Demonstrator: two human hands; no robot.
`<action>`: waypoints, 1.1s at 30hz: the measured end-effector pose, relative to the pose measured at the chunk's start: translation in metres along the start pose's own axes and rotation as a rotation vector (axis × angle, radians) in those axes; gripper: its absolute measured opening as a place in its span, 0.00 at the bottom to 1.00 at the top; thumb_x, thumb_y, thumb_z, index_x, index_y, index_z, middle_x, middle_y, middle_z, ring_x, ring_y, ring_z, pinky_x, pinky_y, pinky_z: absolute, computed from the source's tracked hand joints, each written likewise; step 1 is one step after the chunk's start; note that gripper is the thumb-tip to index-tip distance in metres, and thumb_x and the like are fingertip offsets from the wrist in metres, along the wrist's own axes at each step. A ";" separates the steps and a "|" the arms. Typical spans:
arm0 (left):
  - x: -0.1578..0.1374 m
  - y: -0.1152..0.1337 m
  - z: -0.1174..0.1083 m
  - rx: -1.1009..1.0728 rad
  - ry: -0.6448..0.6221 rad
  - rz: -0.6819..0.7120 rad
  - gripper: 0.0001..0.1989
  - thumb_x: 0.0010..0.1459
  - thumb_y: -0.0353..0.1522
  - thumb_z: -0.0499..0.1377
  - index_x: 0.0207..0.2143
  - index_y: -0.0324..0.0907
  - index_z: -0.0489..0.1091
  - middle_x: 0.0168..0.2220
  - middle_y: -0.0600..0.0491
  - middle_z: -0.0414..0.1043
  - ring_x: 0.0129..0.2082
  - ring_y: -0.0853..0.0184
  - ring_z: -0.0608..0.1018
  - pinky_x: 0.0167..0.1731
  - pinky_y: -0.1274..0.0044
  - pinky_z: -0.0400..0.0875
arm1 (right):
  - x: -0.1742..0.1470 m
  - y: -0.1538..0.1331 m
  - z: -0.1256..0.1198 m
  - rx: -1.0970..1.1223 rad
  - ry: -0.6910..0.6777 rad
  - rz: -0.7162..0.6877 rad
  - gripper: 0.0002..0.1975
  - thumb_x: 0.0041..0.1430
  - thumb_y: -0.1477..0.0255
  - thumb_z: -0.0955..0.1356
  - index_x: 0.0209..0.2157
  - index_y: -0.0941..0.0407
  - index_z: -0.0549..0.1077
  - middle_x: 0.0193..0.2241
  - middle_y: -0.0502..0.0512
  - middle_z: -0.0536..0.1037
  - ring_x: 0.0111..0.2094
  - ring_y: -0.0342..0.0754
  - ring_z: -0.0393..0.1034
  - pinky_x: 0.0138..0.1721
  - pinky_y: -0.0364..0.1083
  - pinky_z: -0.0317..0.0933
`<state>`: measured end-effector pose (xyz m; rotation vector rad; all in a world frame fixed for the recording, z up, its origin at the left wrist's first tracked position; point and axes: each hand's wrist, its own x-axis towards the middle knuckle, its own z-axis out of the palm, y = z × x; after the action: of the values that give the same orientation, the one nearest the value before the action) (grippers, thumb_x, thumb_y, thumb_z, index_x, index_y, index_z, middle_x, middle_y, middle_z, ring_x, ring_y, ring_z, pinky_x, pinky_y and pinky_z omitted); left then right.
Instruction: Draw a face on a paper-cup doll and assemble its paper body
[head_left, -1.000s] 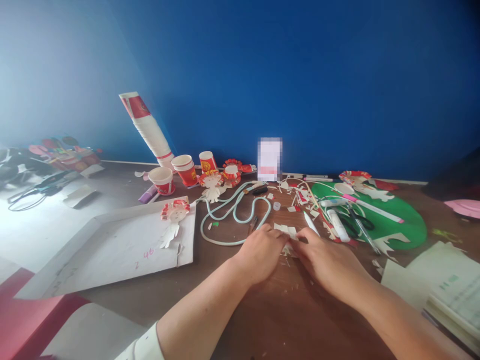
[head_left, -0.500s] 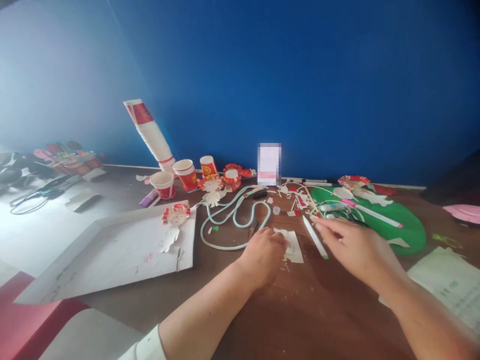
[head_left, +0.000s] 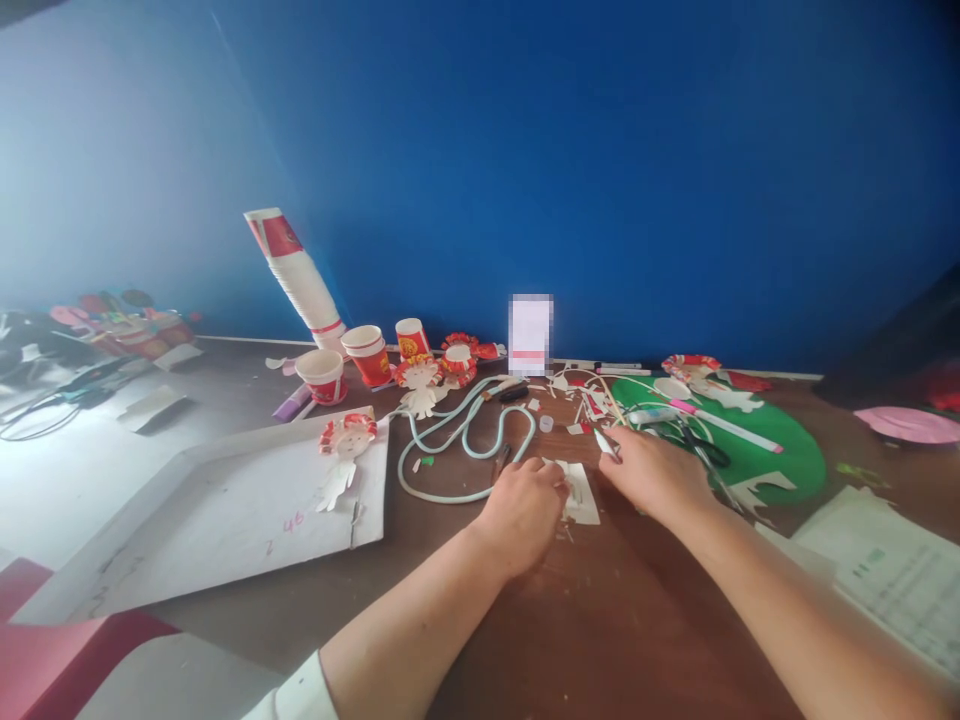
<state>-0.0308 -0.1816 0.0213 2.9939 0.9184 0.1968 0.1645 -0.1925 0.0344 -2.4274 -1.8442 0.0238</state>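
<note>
Overall, a blue wall [head_left: 600, 150] stood behind everything, with a brown surface [head_left: 600, 640] below it. At left lay a white tray [head_left: 225, 520], shallow, pink marks on its face. At right, flat, a green disc [head_left: 802, 462]. A stack [head_left: 306, 292] of paper cups tilted left near the wall; three red-and-white cups [head_left: 322, 385] stood close to its base.

Pale cord [head_left: 450, 499] looped across the middle, between the tray and the left hand [head_left: 523, 512]. That hand was curled, fingertips down on the left part of a small off-white card [head_left: 588, 502], which lay flat on the surface between the two hands; could not tell whether anything was pinched. The right hand [head_left: 660, 475] lay over a white pen [head_left: 609, 452], thumb and fingers around it, green-tipped end showing beyond them, the rest mostly covered; firm grasp or mere touch, could not tell.

One paper figure [head_left: 349, 437], red-fringed, rested at the tray's right side. A pink-ended marker [head_left: 731, 427] lay across the disc. Smallest: paper scraps [head_left: 596, 402] beyond the right hand, and a clear cap [head_left: 546, 424] beyond the card.
</note>
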 end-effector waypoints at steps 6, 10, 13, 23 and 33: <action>0.001 -0.001 0.005 -0.064 0.048 0.012 0.08 0.61 0.28 0.54 0.38 0.40 0.73 0.44 0.48 0.74 0.46 0.60 0.73 0.48 0.69 0.68 | 0.002 0.016 -0.009 0.537 0.082 -0.094 0.21 0.56 0.65 0.62 0.48 0.50 0.77 0.15 0.45 0.72 0.14 0.42 0.61 0.20 0.43 0.56; 0.004 -0.002 0.007 -0.086 0.041 0.039 0.09 0.59 0.26 0.54 0.40 0.38 0.73 0.44 0.47 0.75 0.47 0.62 0.74 0.58 0.70 0.60 | 0.000 0.019 -0.020 1.039 -0.059 -0.051 0.20 0.57 0.63 0.62 0.44 0.56 0.78 0.18 0.49 0.74 0.16 0.43 0.65 0.17 0.42 0.57; 0.005 -0.002 0.005 -0.091 -0.017 0.023 0.10 0.58 0.26 0.54 0.40 0.37 0.72 0.44 0.47 0.75 0.45 0.61 0.75 0.53 0.71 0.66 | -0.001 0.022 -0.026 1.385 -0.207 -0.019 0.20 0.57 0.62 0.64 0.46 0.57 0.76 0.23 0.52 0.74 0.20 0.44 0.67 0.19 0.42 0.60; 0.005 -0.001 -0.004 -0.059 -0.050 0.066 0.11 0.59 0.26 0.52 0.40 0.36 0.72 0.42 0.46 0.76 0.44 0.61 0.76 0.59 0.71 0.58 | -0.013 0.009 0.001 1.219 -0.043 -0.145 0.20 0.58 0.55 0.67 0.45 0.54 0.70 0.31 0.53 0.77 0.29 0.46 0.72 0.34 0.47 0.68; 0.005 0.000 -0.001 -0.101 -0.082 0.042 0.17 0.60 0.27 0.50 0.48 0.34 0.72 0.47 0.44 0.75 0.49 0.60 0.75 0.63 0.68 0.50 | -0.021 0.007 0.030 0.801 0.258 -0.270 0.19 0.63 0.55 0.63 0.42 0.53 0.77 0.35 0.56 0.81 0.32 0.51 0.76 0.36 0.49 0.70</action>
<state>-0.0273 -0.1788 0.0224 2.9061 0.8130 0.1162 0.1635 -0.2128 0.0035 -1.5568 -1.6030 0.3395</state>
